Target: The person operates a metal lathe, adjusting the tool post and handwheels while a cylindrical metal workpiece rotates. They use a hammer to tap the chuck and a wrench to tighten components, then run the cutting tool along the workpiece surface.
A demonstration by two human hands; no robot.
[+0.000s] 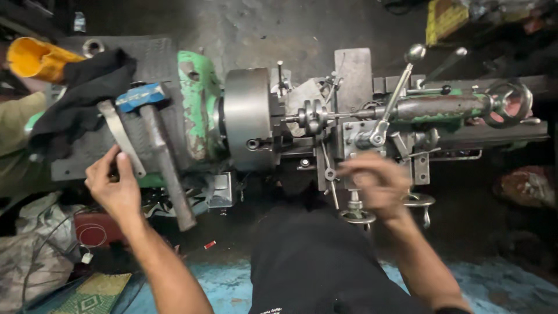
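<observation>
A green metal lathe (196,104) lies across my view, with a large grey chuck (247,116) holding a small stepped workpiece (314,116). My left hand (113,186) rests on the flat headstock top, fingers touching a flat grey steel bar (121,136) beside a blue-headed hammer (154,145). My right hand (375,183), blurred, hovers over the carriage just above a round crank handwheel (356,215), fingers curled; whether it grips anything I cannot tell. The tailstock (442,107) with its handwheel (508,102) sits at the right.
A black cloth (81,99) and a yellow tube (40,58) lie on the headstock's far left. A ball-ended lever (401,87) sticks up over the carriage. Cables and rags (40,244) crowd the floor at lower left. My dark-clad leg (314,261) fills the bottom centre.
</observation>
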